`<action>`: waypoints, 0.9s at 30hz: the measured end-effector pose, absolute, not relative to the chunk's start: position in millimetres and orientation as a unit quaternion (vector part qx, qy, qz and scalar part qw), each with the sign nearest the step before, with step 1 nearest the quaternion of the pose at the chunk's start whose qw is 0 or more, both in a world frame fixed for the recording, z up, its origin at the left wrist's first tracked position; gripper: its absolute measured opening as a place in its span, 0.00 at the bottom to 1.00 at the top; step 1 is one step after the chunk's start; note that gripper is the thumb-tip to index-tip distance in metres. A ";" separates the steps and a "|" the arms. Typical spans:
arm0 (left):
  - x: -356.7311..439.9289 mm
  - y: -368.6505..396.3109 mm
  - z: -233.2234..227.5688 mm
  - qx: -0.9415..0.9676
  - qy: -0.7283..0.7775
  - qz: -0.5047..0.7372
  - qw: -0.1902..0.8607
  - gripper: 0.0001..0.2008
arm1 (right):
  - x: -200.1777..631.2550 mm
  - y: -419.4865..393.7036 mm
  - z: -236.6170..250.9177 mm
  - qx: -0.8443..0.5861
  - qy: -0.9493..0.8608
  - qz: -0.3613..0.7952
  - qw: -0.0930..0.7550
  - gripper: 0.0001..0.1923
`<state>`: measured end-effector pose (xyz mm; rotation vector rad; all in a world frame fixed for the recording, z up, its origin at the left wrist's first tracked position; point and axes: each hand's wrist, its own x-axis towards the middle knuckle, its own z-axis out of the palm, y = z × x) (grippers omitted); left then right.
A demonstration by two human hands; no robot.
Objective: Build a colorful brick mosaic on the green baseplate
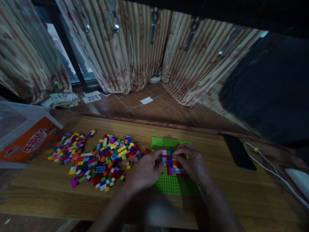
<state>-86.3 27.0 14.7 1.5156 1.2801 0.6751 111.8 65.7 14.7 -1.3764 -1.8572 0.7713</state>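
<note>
A flat square bright-green studded plastic baseplate [172, 143] lies on the light-brown wooden table [241, 193], and both hands work over its middle. The left hand [145, 170] rests on the baseplate's left edge with its fingers stretched toward a small patch of red, blue, pink and white bricks [172, 162] pressed onto the baseplate; whether the fingertips pinch a piece cannot be told. The right hand [193, 162] sits curled over the right part of that patch, fingers bent down and touching the bricks, and its grip on any single brick cannot be made out either. Left of the baseplate, just beside it, spreads a loose heap of small many-coloured plastic bricks [96, 158]. Farther left of the baseplate an orange and white printed box [29, 145] lies at the table's edge. Right of the baseplate, well apart, a black flat phone [238, 151] rests on the table with a white cable [267, 167] beyond it
</note>
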 end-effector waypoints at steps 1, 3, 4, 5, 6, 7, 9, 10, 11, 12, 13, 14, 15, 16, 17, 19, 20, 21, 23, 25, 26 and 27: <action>-86.4 27.1 15.6 0.628 0.528 0.276 0.501 0.23 | 112.1 65.8 14.2 -0.531 -0.712 0.302 0.345 0.06; -86.9 27.3 17.1 0.632 0.528 0.273 0.498 0.23 | 113.2 66.1 13.3 -0.532 -0.703 0.321 0.347 0.06; -87.2 27.3 17.4 0.632 0.530 0.271 0.496 0.23 | 114.2 66.5 13.2 -0.532 -0.694 0.332 0.353 0.05; -87.6 27.4 17.3 0.632 0.531 0.271 0.494 0.23 | 115.4 67.1 13.5 -0.530 -0.684 0.342 0.365 0.04; -87.9 27.4 16.8 0.630 0.532 0.273 0.494 0.23 | 116.8 67.9 14.4 -0.528 -0.671 0.350 0.386 0.03; -88.1 27.3 16.1 0.627 0.533 0.277 0.495 0.23 | 118.5 68.9 15.6 -0.527 -0.653 0.354 0.413 0.03; -88.5 26.8 14.3 0.620 0.532 0.285 0.501 0.24 | 121.9 71.6 18.8 -0.540 -0.597 0.350 0.479 0.05; -88.7 26.6 13.7 0.617 0.531 0.288 0.504 0.24 | 123.4 73.0 20.4 -0.556 -0.562 0.346 0.505 0.07; -89.0 26.3 13.3 0.614 0.531 0.289 0.508 0.24 | 124.6 74.3 21.6 -0.576 -0.528 0.339 0.525 0.08; -89.3 26.2 13.3 0.611 0.531 0.290 0.511 0.24 | 125.4 75.4 22.4 -0.595 -0.499 0.331 0.535 0.09; -89.7 26.1 13.6 0.608 0.532 0.289 0.513 0.25 | 125.6 76.0 22.7 -0.611 -0.482 0.325 0.537 0.11; -90.1 26.1 14.3 0.606 0.534 0.288 0.514 0.25 | 125.3 76.2 22.5 -0.622 -0.478 0.321 0.531 0.12; -90.5 26.3 15.2 0.605 0.535 0.289 0.514 0.26 | 124.4 75.9 21.9 -0.628 -0.484 0.318 0.519 0.13; -90.8 26.5 16.2 0.605 0.537 0.291 0.512 0.26 | 123.1 75.1 20.9 -0.631 -0.500 0.316 0.502 0.14; -91.0 26.7 17.2 0.604 0.539 0.294 0.508 0.27 | 121.6 74.1 19.7 -0.632 -0.521 0.317 0.478 0.15; -91.1 26.8 19.2 0.605 0.544 0.304 0.495 0.26 | 118.6 71.5 17.2 -0.626 -0.572 0.320 0.422 0.16; -90.9 26.6 20.2 0.605 0.547 0.310 0.488 0.25 | 117.3 70.2 16.0 -0.620 -0.601 0.317 0.392 0.17; -90.7 26.1 21.4 0.605 0.550 0.314 0.483 0.24 | 116.4 69.1 14.9 -0.613 -0.629 0.312 0.362 0.18; -90.3 24.7 24.6 0.605 0.550 0.321 0.479 0.22 | 115.7 67.9 12.8 -0.602 -0.675 0.293 0.310 0.19; -90.1 23.3 29.1 0.607 0.547 0.325 0.476 0.20 | 116.5 68.2 10.6 -0.599 -0.701 0.276 0.271 0.19; -90.1 22.8 31.6 0.612 0.546 0.329 0.469 0.18 | 117.3 69.0 9.5 -0.593 -0.712 0.277 0.254 0.19; -90.2 22.4 34.3 0.618 0.542 0.327 0.466 0.17 | 118.1 69.9 8.5 -0.595 -0.715 0.276 0.242 0.20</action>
